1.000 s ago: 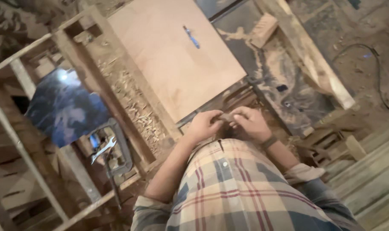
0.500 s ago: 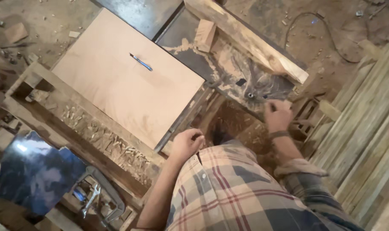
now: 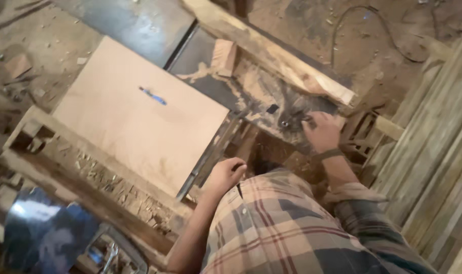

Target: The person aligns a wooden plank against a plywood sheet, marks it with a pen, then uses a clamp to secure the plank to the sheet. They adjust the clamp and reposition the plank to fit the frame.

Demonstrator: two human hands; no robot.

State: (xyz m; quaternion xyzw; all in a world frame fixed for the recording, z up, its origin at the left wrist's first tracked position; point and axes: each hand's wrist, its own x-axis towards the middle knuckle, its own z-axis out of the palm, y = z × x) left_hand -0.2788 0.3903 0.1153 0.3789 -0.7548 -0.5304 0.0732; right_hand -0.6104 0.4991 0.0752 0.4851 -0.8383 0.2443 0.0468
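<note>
Woodworking shop, seen from above: plywood panel (image 3: 139, 122) lying on a sawdust-coated machine table (image 3: 271, 101); rough timber beam (image 3: 271, 50) alongside; stacked planks (image 3: 434, 152); shavings scattered over the dirt floor (image 3: 18, 50).

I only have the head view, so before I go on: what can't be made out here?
- Left hand: fingers curled, so any contents are hidden.
- Right hand: fingertips rest on the dusty machine table; what they touch is blurred.
- Blue item on the plywood board: too small to identify.
</note>
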